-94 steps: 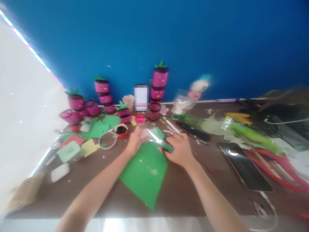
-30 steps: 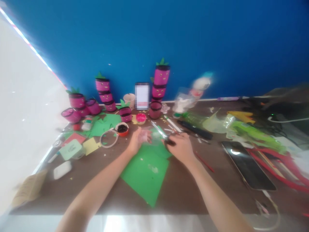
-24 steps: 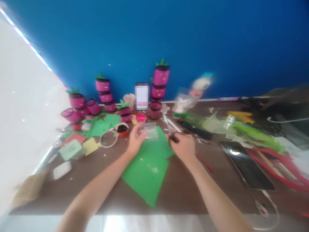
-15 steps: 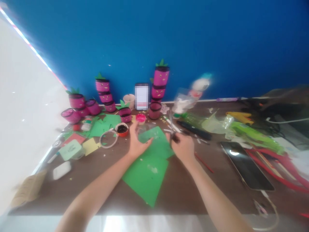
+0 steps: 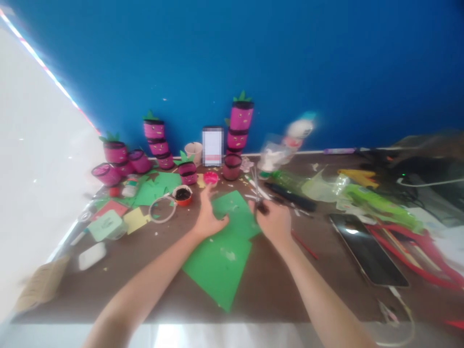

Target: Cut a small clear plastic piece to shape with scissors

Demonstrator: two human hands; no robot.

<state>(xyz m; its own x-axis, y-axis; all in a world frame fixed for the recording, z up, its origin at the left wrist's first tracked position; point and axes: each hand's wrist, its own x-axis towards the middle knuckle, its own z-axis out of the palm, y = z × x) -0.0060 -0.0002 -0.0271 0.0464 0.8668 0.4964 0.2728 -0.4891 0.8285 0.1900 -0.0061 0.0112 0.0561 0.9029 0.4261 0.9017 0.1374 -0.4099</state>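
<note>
My left hand (image 5: 207, 216) is open, thumb spread away from the fingers, at the left edge of a green paper sheet (image 5: 232, 212). Whether it touches the sheet I cannot tell. Scissors (image 5: 256, 186) with dark handles are in my right hand (image 5: 274, 221), blades pointing toward the wall. That hand is closed around the handles at the sheet's right edge. A second green sheet (image 5: 219, 266), pale-marked, lies nearer me, a corner toward the table's front. Just beyond my left fingertips sits a small pot of bright pink (image 5: 210, 179).
Pink figures with green leaf tops (image 5: 240, 118) stand along the blue wall, beside a propped phone (image 5: 212, 147). A dark pot (image 5: 182, 194) and a ring (image 5: 163, 209) lie left. A large phone (image 5: 368, 249), white bottle (image 5: 299, 129) and red pencil (image 5: 305, 245) lie right.
Both hands stay almost in place. A see-through patch over the far green sheet near my left fingers no longer shows. The view has shifted very slightly.
</note>
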